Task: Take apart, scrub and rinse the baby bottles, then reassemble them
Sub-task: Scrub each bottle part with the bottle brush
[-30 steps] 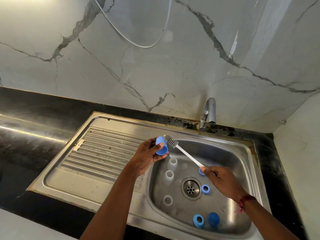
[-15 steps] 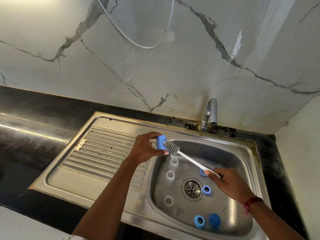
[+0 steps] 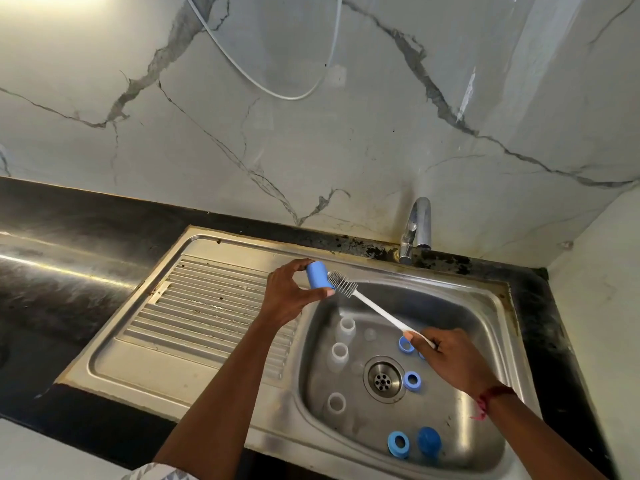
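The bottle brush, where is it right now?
In the head view, the right hand holds the bottle brush over the sink, its bristles at the blue cap in the left hand.

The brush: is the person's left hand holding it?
No, the right hand grips the brush handle; the left hand holds a blue cap.

Blue cap (image 3: 320,276) held sideways, brush (image 3: 343,284) bristles at its mouth, three clear bottles (image 3: 340,353) upright in basin (image 3: 363,427), blue rings (image 3: 412,380) and second cap (image 3: 428,441) nearby
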`<action>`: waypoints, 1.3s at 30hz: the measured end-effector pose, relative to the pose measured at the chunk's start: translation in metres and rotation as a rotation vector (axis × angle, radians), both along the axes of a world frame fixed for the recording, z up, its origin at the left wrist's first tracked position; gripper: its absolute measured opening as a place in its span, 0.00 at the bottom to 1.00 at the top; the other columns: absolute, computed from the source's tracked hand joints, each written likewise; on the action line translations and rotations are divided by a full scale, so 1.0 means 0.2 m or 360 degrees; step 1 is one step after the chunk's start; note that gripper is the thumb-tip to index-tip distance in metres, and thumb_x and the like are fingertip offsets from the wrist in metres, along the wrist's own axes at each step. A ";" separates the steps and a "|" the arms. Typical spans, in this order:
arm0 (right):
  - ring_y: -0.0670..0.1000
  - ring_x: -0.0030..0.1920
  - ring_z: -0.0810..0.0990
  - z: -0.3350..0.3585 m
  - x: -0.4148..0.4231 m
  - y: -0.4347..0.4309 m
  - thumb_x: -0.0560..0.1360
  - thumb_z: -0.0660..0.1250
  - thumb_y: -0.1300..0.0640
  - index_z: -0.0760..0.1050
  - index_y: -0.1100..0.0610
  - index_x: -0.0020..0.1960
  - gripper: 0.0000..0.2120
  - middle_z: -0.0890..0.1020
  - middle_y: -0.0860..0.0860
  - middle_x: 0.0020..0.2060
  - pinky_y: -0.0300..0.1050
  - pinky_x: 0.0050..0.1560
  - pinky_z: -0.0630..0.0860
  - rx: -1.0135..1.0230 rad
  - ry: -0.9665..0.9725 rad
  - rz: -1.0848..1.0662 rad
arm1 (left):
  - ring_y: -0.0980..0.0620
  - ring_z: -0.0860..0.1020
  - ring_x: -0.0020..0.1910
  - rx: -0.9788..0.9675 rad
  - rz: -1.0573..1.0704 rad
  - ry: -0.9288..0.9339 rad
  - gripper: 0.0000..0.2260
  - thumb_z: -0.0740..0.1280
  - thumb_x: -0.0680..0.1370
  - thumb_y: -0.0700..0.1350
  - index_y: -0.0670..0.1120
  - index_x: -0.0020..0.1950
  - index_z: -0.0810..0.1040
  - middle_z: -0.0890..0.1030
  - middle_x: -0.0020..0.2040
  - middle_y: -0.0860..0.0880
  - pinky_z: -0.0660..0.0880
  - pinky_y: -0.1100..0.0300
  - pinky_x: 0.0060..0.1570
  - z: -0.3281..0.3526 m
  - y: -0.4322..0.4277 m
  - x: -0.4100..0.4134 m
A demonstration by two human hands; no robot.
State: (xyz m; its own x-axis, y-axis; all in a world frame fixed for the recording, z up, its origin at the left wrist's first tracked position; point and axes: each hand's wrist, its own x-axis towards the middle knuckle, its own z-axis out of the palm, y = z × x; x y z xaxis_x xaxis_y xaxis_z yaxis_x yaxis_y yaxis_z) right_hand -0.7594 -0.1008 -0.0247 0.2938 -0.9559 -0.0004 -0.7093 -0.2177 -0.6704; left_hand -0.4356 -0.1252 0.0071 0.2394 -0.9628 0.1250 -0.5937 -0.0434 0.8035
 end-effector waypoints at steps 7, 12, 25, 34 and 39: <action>0.44 0.23 0.65 0.08 0.07 -0.11 0.78 0.64 0.43 0.63 0.50 0.27 0.25 0.67 0.44 0.18 0.36 0.28 0.63 0.0004 0.0010 -0.0056 | 0.57 0.77 0.52 -0.0003 0.0013 0.0065 0.29 0.83 0.64 0.52 0.49 0.61 0.79 0.79 0.53 0.55 0.74 0.58 0.55 0.00 -0.05 -0.08; 0.44 0.22 0.66 0.10 0.11 -0.16 0.79 0.63 0.43 0.64 0.51 0.27 0.24 0.65 0.44 0.18 0.36 0.29 0.66 -0.0010 0.0000 -0.0039 | 0.55 0.79 0.52 -0.0021 0.0124 0.0293 0.26 0.82 0.65 0.53 0.49 0.59 0.81 0.82 0.53 0.53 0.76 0.60 0.53 0.01 -0.06 -0.09; 0.44 0.22 0.66 0.05 0.07 -0.13 0.78 0.63 0.42 0.64 0.51 0.27 0.24 0.67 0.44 0.18 0.34 0.28 0.65 0.0071 -0.0011 -0.0029 | 0.49 0.83 0.50 -0.0046 0.0263 0.0899 0.19 0.81 0.66 0.50 0.47 0.54 0.83 0.85 0.49 0.49 0.79 0.57 0.53 -0.01 -0.01 -0.15; 0.44 0.25 0.63 0.06 0.14 -0.08 0.77 0.61 0.39 0.64 0.51 0.27 0.24 0.65 0.46 0.22 0.36 0.30 0.64 0.0102 -0.0156 -0.0049 | 0.49 0.80 0.52 -0.0010 0.0411 0.1474 0.23 0.77 0.65 0.55 0.45 0.57 0.82 0.84 0.51 0.46 0.75 0.50 0.50 0.04 0.03 -0.23; 0.44 0.27 0.61 0.02 0.11 -0.04 0.74 0.60 0.34 0.62 0.54 0.28 0.28 0.63 0.47 0.23 0.38 0.30 0.63 0.0043 -0.0268 -0.0077 | 0.45 0.76 0.60 0.0156 0.0521 0.1771 0.14 0.74 0.73 0.51 0.46 0.55 0.81 0.81 0.49 0.49 0.71 0.37 0.62 0.06 0.02 -0.23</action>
